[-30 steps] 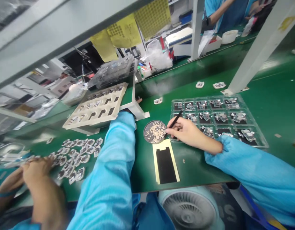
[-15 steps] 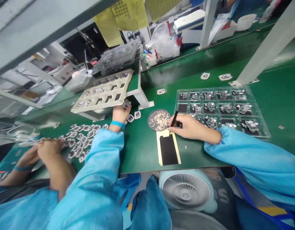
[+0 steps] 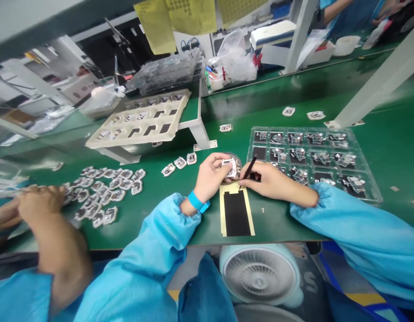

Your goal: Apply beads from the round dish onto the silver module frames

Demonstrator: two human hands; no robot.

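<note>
Head view, item one: small metal-framed component (image 3: 231,167), pinched between thumb and fingertips of the left hand (image 3: 211,175), held over the round parts dish (image 3: 239,159). Item two: black tweezers (image 3: 249,167), gripped pen-fashion in the closed fingers of the right hand (image 3: 270,182), tip just beside the component. Adjacent: yellow-backed black adhesive sheet (image 3: 236,213) below both hands; clear compartment tray (image 3: 361,188) to the right.

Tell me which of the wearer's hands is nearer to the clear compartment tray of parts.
Right. The right hand, gripping a black tool, rests against the clear tray at its near-left corner. The left hand holds a small part over the round dish, farther left.
</note>
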